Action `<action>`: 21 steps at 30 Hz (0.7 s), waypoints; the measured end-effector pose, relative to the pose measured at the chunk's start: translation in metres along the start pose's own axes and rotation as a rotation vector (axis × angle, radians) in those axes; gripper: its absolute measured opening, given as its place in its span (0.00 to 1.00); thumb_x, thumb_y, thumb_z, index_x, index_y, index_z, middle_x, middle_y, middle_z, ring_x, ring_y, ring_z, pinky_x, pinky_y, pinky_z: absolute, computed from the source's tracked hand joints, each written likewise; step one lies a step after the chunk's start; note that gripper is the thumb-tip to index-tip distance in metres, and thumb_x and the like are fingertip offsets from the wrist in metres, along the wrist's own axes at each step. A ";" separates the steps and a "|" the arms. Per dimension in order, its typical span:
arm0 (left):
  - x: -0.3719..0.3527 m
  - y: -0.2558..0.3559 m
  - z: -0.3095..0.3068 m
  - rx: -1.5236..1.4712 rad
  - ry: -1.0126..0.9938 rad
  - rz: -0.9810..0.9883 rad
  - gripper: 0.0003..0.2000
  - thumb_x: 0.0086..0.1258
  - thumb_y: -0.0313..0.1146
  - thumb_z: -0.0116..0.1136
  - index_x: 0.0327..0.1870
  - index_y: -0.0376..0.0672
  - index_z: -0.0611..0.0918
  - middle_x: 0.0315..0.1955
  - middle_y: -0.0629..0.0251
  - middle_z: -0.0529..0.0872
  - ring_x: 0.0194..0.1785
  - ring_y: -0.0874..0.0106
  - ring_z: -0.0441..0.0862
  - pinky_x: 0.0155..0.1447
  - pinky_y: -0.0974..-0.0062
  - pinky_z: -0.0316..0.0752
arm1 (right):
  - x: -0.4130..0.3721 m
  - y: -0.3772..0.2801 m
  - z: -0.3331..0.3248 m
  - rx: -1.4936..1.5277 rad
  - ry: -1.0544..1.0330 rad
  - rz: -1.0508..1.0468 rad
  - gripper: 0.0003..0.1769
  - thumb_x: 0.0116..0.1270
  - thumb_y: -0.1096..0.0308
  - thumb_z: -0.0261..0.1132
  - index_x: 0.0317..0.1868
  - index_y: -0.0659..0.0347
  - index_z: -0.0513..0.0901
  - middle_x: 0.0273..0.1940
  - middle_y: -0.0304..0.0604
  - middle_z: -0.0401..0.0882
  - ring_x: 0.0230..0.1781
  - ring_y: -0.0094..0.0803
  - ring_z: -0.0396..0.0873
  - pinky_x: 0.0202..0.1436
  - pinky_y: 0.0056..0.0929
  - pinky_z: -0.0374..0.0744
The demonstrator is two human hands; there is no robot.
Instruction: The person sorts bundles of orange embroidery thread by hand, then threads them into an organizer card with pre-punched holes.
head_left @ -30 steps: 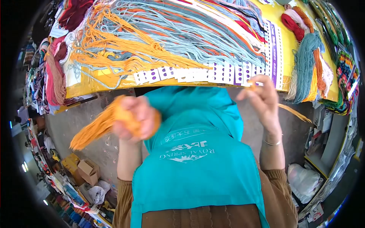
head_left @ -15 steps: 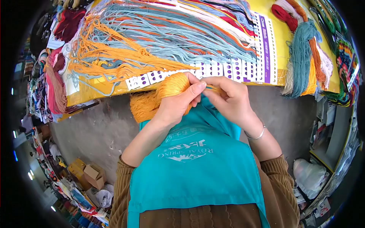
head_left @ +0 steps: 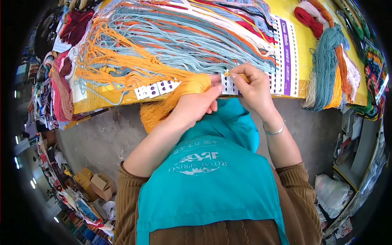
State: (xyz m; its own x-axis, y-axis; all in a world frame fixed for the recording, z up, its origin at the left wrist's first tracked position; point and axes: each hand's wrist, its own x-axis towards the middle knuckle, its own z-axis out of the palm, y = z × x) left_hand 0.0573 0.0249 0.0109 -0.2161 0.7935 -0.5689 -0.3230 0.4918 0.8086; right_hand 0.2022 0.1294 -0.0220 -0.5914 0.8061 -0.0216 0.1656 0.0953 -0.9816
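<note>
My left hand is closed around a thick skein of orange thread, whose loose end hangs below the table edge. To its right, my right hand pinches a thin orange strand at a punched hole of a white card on the table's front edge. The two hands are a little apart. Behind them, long grey-blue threads lie across the table, and loose orange threads spread over the left part and reach towards my left hand.
The yellow table has a purple-and-white card on its right part. Teal, orange and white skeins hang over the front edge at the right, pink ones at the left. A cardboard box stands on the floor.
My right hand has moved up and right, away from my left hand, onto the card at the table edge. My left hand with the skein has shifted slightly.
</note>
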 end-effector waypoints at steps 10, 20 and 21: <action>0.009 -0.001 0.004 0.062 0.098 0.071 0.10 0.70 0.30 0.57 0.47 0.37 0.77 0.26 0.70 0.77 0.19 0.83 0.73 0.21 0.84 0.65 | 0.000 -0.002 0.001 -0.046 -0.027 0.015 0.03 0.62 0.75 0.64 0.36 0.65 0.81 0.26 0.39 0.80 0.25 0.19 0.73 0.30 0.22 0.74; 0.014 0.001 -0.003 0.011 0.010 0.032 0.14 0.74 0.32 0.53 0.55 0.34 0.74 0.27 0.65 0.79 0.22 0.78 0.77 0.23 0.82 0.68 | 0.001 -0.001 0.007 -0.093 -0.071 -0.015 0.04 0.63 0.78 0.65 0.38 0.67 0.81 0.30 0.35 0.80 0.30 0.15 0.74 0.32 0.18 0.75; 0.016 0.001 -0.004 0.019 0.012 0.021 0.13 0.74 0.32 0.53 0.54 0.34 0.75 0.27 0.65 0.79 0.22 0.79 0.77 0.23 0.82 0.68 | 0.001 -0.001 0.007 -0.078 -0.073 -0.024 0.04 0.63 0.78 0.65 0.38 0.67 0.81 0.30 0.35 0.80 0.30 0.15 0.74 0.33 0.18 0.75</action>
State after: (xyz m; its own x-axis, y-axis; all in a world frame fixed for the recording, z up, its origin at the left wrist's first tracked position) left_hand 0.0502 0.0363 0.0019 -0.2340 0.7995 -0.5533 -0.3008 0.4816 0.8231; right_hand 0.1960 0.1265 -0.0227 -0.6515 0.7585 -0.0151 0.2098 0.1610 -0.9644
